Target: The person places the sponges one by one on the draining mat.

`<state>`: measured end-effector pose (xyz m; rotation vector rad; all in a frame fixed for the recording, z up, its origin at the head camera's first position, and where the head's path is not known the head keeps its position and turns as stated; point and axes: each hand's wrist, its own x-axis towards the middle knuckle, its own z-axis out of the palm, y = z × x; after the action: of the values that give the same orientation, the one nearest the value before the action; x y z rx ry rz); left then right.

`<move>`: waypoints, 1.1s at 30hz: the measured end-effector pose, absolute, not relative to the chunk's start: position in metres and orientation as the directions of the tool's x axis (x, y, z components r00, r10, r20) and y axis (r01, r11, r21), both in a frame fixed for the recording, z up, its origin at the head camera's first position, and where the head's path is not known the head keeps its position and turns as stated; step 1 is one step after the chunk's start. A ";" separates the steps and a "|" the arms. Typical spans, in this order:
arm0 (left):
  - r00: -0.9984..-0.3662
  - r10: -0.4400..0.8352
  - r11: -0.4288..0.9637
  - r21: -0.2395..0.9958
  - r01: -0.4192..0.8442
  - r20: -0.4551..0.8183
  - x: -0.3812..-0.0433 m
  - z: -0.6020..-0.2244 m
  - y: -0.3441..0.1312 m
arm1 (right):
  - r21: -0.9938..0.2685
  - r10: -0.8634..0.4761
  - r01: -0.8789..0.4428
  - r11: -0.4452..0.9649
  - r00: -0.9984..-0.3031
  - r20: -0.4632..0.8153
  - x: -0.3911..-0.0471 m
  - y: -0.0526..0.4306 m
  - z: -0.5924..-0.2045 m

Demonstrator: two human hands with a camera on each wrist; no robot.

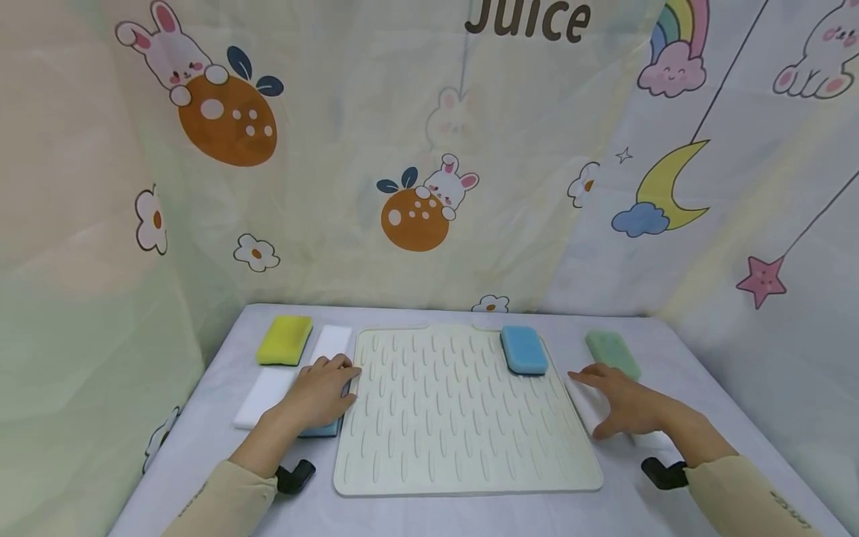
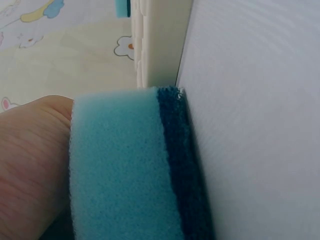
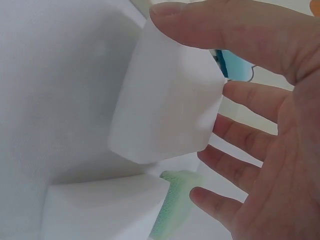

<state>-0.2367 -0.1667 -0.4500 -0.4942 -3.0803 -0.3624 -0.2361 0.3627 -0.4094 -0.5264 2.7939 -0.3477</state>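
My left hand (image 1: 315,391) lies over a blue sponge (image 1: 322,429) with a dark scouring side, its fingertips by the left edge of a cream ridged mat (image 1: 463,418). In the left wrist view the sponge (image 2: 120,165) has its dark side down on the table, and part of the hand (image 2: 32,160) shows above it. My right hand (image 1: 627,403) is spread beside the mat's right edge. In the right wrist view a white foam block (image 3: 167,100) sits between the spread thumb and fingers; whether they touch it I cannot tell.
Another blue sponge (image 1: 524,349) lies on the mat's far right corner. A yellow sponge (image 1: 285,340) and white blocks (image 1: 265,397) are at the left. At the right are a green sponge (image 1: 612,353) and a second white block (image 3: 100,210). Printed cloth (image 1: 335,246) hangs behind the table.
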 end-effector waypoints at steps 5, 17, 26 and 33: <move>-0.950 0.311 0.924 0.222 0.312 0.041 -0.236 -0.450 -0.166 | -0.281 -0.394 -0.331 0.901 -0.896 -0.207 -0.237 0.361 -0.409; -0.950 0.311 0.926 0.212 0.311 0.036 -0.237 -0.454 -0.166 | -0.278 -0.413 -0.356 0.892 -0.893 -0.181 -0.235 0.350 -0.407; -0.950 0.310 0.925 0.218 0.310 0.036 -0.236 -0.450 -0.165 | -0.266 -0.457 -0.410 0.873 -0.877 -0.149 -0.236 0.336 -0.402; -0.949 0.314 0.925 0.216 0.314 0.038 -0.237 -0.450 -0.165 | -0.250 -0.461 -0.420 0.872 -0.877 -0.133 -0.236 0.326 -0.402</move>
<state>-0.2372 -0.1650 -0.4503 -0.5021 -3.0792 -0.3458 -0.2359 0.3258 -0.4018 -0.6782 2.8553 -0.3179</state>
